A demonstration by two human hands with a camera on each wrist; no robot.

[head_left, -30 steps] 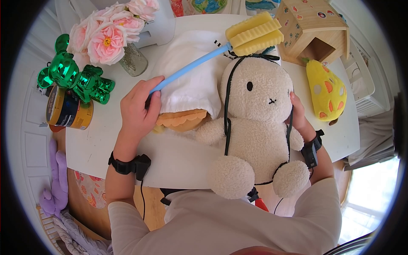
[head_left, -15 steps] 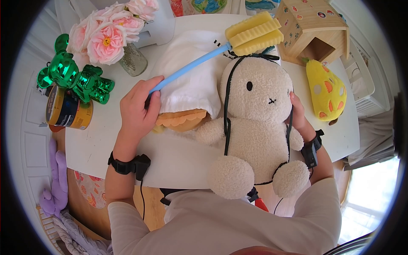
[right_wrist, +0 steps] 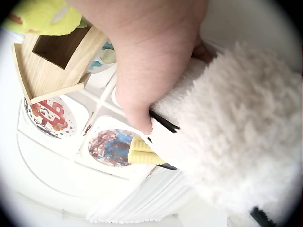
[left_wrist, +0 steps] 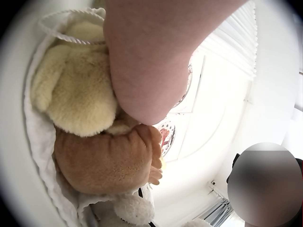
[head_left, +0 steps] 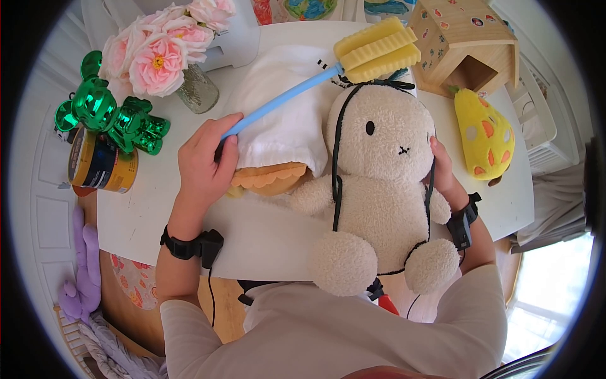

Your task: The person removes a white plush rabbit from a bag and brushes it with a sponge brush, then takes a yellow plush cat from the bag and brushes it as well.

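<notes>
A cream plush rabbit [head_left: 379,183] with black straps lies on its back at the near edge of the white table [head_left: 158,202]. My right hand [head_left: 442,165] holds the side of its head; the right wrist view shows my fingers [right_wrist: 142,94] pressed into the white fur [right_wrist: 236,132]. In my left hand [head_left: 205,165] is the blue handle of a sponge brush [head_left: 284,98], gripped at its end. Its yellow sponge head [head_left: 377,50] sits just above the rabbit's head. Under the left hand lies a tan plush toy [left_wrist: 104,161] wrapped in a white cloth [head_left: 284,114].
Pink roses in a glass vase [head_left: 161,54], a shiny green bear figure [head_left: 110,114] and a yellow tin [head_left: 101,165] stand at the table's left. A wooden toy house [head_left: 467,41] and a yellow pear plush [head_left: 485,132] sit at the right. A purple plush [head_left: 85,271] lies on the floor.
</notes>
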